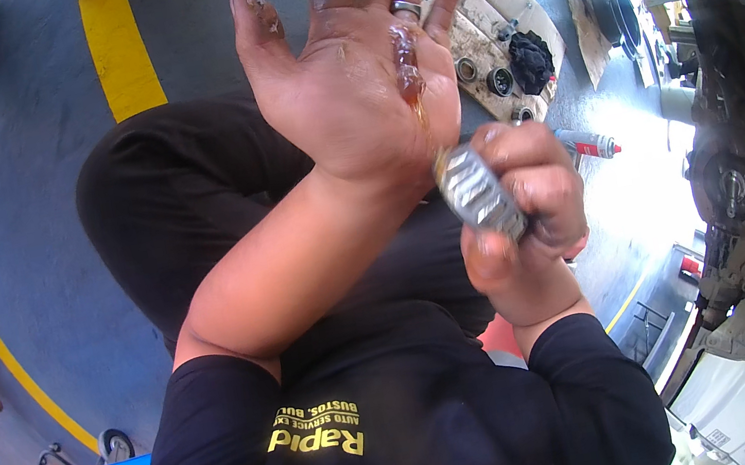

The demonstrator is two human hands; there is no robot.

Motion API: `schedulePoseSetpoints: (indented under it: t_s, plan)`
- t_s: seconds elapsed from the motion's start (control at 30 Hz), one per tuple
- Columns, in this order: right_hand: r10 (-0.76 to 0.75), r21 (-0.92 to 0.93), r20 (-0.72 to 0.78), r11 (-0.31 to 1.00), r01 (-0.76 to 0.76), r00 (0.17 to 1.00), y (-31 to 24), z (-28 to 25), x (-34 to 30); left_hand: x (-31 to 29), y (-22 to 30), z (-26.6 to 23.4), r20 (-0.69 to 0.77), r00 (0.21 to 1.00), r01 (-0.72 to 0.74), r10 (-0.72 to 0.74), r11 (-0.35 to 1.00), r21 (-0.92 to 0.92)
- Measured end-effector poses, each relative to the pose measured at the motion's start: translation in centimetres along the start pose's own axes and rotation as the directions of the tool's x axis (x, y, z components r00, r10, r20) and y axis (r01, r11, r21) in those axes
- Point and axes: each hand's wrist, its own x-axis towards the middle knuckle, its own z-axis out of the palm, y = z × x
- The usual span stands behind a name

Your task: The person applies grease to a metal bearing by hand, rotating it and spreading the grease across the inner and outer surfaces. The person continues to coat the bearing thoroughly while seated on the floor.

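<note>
My left hand [358,87] is turned palm up with its fingers spread and a ring on one finger. Across the palm lies a streak of amber grease [406,64], with a thin strand running down toward the wrist. In my right hand [533,191] is a tapered roller bearing [479,195], pinched between thumb and fingers. The bearing's silver rollers face the left wrist, close to the heel of that palm; motion blurs it slightly. Some grease shows on the bearing's upper edge. Whether the bearing touches the left palm, I cannot tell.
A stained cardboard sheet [482,32] on the floor beyond my hands bears metal rings [499,81] and crumpled black material [531,61]. A white and red tube or can [589,143] lies to the right. Further right is a vehicle's wheel hub [729,185].
</note>
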Motion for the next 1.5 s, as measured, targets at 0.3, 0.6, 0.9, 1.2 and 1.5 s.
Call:
schedulePoseSetpoints:
  t_s: [0.3,0.6,0.9,1.2,1.5]
  plan:
    - [0.423,0.436,-0.134,0.837,-0.33,0.896,-0.5,1.1,-0.8,0.0,0.7,1.4,0.015,0.979,-0.202,0.202,0.967,0.155]
    - [0.833,0.843,0.097,0.222,-0.49,0.545,-1.9,0.0,0.5,0.7,-0.6,1.0,0.114,0.866,-0.489,0.487,0.778,0.394]
    - [0.94,0.881,0.045,0.122,-0.458,0.338,-2.4,-0.7,2.0,0.2,0.7,1.6,0.038,0.983,-0.182,0.178,0.951,0.25]
    - [0.836,0.699,-0.181,0.48,-0.53,0.518,-0.6,0.5,1.0,-1.8,0.3,2.3,0.043,0.998,-0.051,0.047,0.993,0.109]
    - [0.892,0.842,0.273,-0.041,-0.537,0.361,-1.0,-1.6,1.6,-0.3,1.3,2.3,0.138,0.987,-0.112,0.079,0.963,0.247]
